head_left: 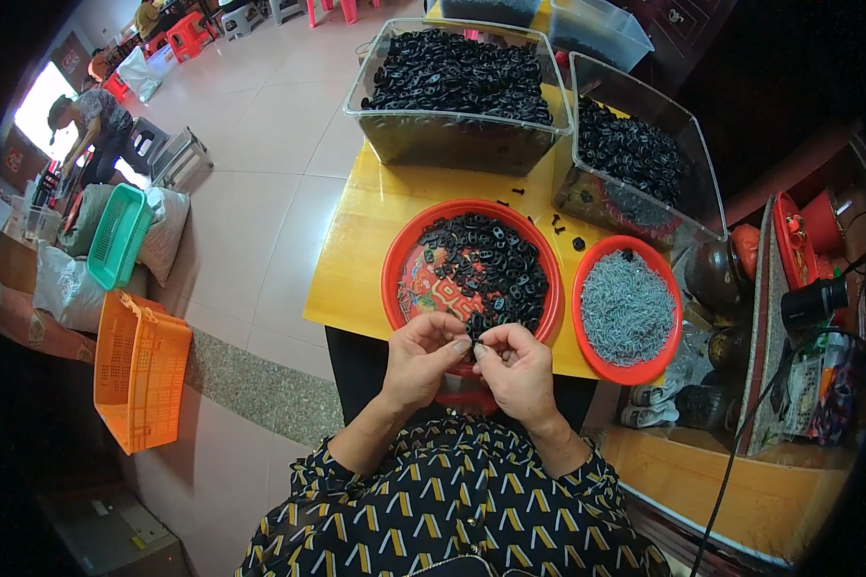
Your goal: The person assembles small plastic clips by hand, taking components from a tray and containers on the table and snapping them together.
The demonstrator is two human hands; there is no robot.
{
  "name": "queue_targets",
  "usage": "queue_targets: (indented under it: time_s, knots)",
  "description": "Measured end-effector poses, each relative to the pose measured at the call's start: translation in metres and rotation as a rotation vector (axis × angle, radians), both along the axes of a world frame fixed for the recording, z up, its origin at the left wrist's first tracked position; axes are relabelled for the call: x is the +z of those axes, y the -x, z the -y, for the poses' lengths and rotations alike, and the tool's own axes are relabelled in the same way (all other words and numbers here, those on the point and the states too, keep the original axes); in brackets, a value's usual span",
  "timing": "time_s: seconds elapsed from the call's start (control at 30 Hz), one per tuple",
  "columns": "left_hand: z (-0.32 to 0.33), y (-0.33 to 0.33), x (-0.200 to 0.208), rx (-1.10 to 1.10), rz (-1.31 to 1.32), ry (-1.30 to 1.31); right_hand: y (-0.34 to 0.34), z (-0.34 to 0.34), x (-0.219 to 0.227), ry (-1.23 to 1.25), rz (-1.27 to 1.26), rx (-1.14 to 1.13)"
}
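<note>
1. Closest to the camera is the wearer's black shirt (452,519) with its yellow-and-white pattern.
2. Left hand (419,361): thumb and index pinched together on a small black piece (475,347), mostly hidden by the fingers, so I can't tell its exact shape.
3. Right hand (518,370): pinching at that same piece, fingertips right up beside the left ones. All this is over the near edge of the bigger red tray (391,279).
4. That tray's got a pile of black oval pieces with holes (496,260), mostly toward its right side.
5. Just right of it, a smaller red tray (678,332) full of skinny silvery screws or pins (627,308), too small to say which.
6. Behind the trays on the yellow table (351,264): two clear plastic bins (452,144) loaded with more black pieces.
</note>
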State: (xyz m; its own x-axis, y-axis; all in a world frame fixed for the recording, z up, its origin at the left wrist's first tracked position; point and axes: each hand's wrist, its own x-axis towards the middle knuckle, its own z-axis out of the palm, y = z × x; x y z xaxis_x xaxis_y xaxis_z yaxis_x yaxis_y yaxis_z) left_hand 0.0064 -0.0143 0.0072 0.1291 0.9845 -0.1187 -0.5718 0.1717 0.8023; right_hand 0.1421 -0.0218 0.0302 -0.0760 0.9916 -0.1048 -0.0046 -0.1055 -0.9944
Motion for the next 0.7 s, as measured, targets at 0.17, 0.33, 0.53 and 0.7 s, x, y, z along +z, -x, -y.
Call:
queue_targets:
  time_s: [0.17,0.33,0.53,0.7]
  knots:
    - [0.002,-0.001,0.007,-0.057,-0.246,-0.121,-0.006,0.002,0.001,0.070,-0.046,0.046]
    - [0.003,-0.001,0.007,-0.113,-0.378,-0.170,-0.015,0.003,0.002,0.139,-0.118,0.075]
    - [-0.004,-0.006,0.016,-0.136,-0.691,-0.401,-0.019,0.004,-0.001,0.170,-0.120,0.027]
    - [-0.007,-0.009,0.011,-0.186,-0.672,-0.383,-0.022,0.002,-0.004,0.183,-0.138,0.004]
